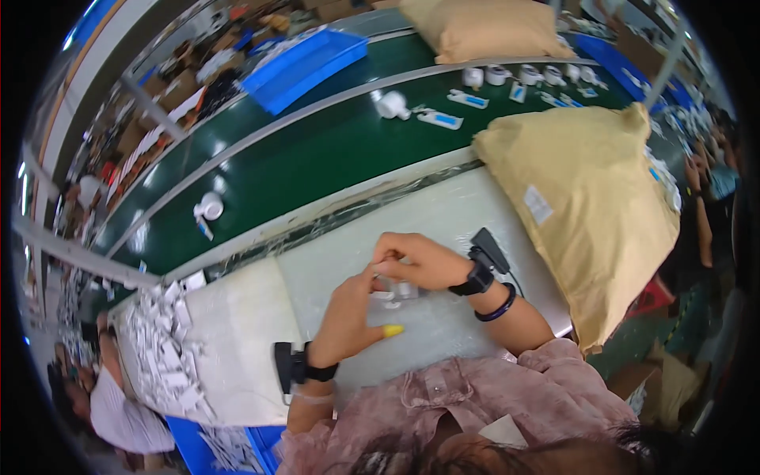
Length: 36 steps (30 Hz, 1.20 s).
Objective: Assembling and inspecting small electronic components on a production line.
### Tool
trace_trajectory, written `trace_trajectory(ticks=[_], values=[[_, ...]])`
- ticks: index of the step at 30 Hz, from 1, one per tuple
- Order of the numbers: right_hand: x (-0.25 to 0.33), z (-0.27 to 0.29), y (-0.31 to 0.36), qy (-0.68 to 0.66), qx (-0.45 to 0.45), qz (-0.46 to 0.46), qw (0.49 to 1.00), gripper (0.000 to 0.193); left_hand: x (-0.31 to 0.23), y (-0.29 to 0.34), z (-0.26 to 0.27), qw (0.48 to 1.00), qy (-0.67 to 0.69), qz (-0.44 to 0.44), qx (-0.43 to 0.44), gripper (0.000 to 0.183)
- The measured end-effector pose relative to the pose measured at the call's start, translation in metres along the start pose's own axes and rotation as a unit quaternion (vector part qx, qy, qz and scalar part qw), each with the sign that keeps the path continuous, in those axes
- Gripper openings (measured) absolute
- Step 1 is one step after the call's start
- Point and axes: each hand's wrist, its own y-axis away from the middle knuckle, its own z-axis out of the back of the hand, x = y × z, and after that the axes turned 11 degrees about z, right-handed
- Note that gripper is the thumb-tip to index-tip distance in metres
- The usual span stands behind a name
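Note:
Both of my hands meet above the pale plastic-covered worktop (451, 317). My right hand (423, 263) is closed in a pinch, its fingertips against those of the other hand. My left hand (344, 313) has its fingers bent in toward that pinch, while its thumb, with a yellow cover on the tip, points out to the right. What the fingertips hold is hidden. Just below them show a few small white and clear pieces (389, 299), too small to name. A black strapped device sits on each wrist.
White parts (166, 348) are heaped at the left. A large tan sack (586, 214) stands at the right. Beyond runs a green conveyor belt (309, 166) with white round items (393, 105) and blue-and-white pieces. A blue tray (309, 67) lies at the back. Other people sit at both sides.

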Motion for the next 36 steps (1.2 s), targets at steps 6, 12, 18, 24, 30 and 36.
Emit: trace_trajectory(ticks=[6, 12, 18, 24, 30, 36], values=[[-0.004, -0.001, 0.017, -0.138, -0.003, -0.092, 0.986, 0.011, 0.008, 0.004, -0.032, 0.992, -0.011, 0.001, -0.124, 0.061], [-0.013, 0.000, 0.027, -0.250, 0.088, -0.079, 0.961, 0.013, 0.033, 0.018, 0.010, 0.932, 0.336, 0.135, 0.006, 0.041], [0.004, 0.001, 0.023, -0.139, 0.189, -0.124, 0.964, 0.025, 0.049, 0.017, 0.008, 0.928, 0.320, 0.182, 0.059, 0.033], [0.007, 0.008, 0.021, -0.011, 0.152, -0.086, 0.985, 0.022, 0.021, -0.005, 0.016, 0.892, 0.418, 0.172, -0.020, 0.025], [0.001, 0.002, 0.025, 0.142, -0.024, -0.039, 0.989, 0.015, 0.043, -0.003, -0.014, 0.847, 0.501, 0.177, -0.031, 0.031], [0.008, -0.009, 0.019, 0.344, -0.089, 0.081, 0.931, 0.007, 0.039, -0.002, -0.033, 0.805, 0.557, 0.203, -0.030, 0.031]])
